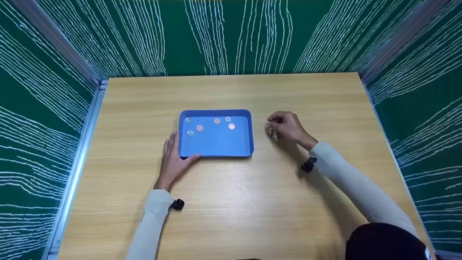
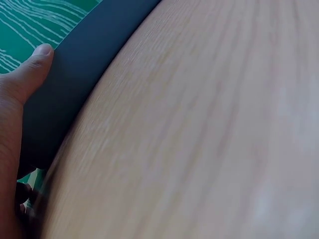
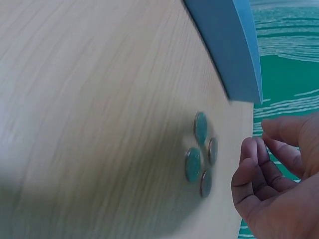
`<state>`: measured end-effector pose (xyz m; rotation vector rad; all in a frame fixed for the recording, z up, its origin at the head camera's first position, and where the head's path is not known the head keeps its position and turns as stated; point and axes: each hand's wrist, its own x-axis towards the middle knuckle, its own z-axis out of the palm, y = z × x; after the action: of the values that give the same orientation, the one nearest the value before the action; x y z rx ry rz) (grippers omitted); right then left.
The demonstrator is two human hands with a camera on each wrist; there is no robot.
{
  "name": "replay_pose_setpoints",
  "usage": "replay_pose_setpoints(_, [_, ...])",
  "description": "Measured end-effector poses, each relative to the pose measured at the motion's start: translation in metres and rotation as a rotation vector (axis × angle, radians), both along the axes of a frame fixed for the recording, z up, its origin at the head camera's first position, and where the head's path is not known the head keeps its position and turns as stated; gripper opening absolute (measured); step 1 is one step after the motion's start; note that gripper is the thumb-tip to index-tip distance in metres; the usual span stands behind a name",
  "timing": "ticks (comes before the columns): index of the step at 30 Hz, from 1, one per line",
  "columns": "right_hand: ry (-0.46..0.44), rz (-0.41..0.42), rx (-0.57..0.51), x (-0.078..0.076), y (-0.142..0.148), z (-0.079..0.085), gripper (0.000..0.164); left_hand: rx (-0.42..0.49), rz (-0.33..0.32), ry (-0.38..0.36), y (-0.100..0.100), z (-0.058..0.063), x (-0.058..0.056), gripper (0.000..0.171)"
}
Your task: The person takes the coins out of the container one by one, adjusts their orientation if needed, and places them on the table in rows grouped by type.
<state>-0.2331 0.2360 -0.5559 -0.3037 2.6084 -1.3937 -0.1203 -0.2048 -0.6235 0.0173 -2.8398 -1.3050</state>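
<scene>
Tray holds six coins; four loose coins lie on the table to its right. Our left hand, thumb spread from fingers, braces the tray's near-left corner. Our right hand curls over the loose coins, tips close; whether pinching one, we cannot tell. Best pinched by the rim, we judge.

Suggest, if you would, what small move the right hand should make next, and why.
I would probably lower the right hand and pinch one of the four coins on the table: it hangs close to them, six more coins lie in the blue tray, and the left hand rests against the tray's corner. Whether the right hand already holds one, I cannot tell.
</scene>
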Motion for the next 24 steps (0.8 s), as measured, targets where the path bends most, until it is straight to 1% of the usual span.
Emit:
replay_pose_setpoints(7, [-0.029,0.054,-0.001,0.002,-0.020,0.011,0.022,0.006,0.004,-0.023,0.000,0.001,0.001,0.128])
replay_pose_setpoints(11, [-0.033,0.084,0.025,0.002,-0.031,0.016,0.025,0.007,0.002,-0.026,0.000,0.001,0.001,0.130])
replay_pose_setpoints(18, [-0.014,0.117,0.038,-0.002,-0.052,0.023,0.024,0.019,0.008,-0.030,0.001,0.004,0.001,0.130])
replay_pose_setpoints(24, [0.040,0.186,0.056,-0.004,-0.069,0.023,0.023,0.014,-0.002,-0.007,0.000,0.002,0.000,0.129])
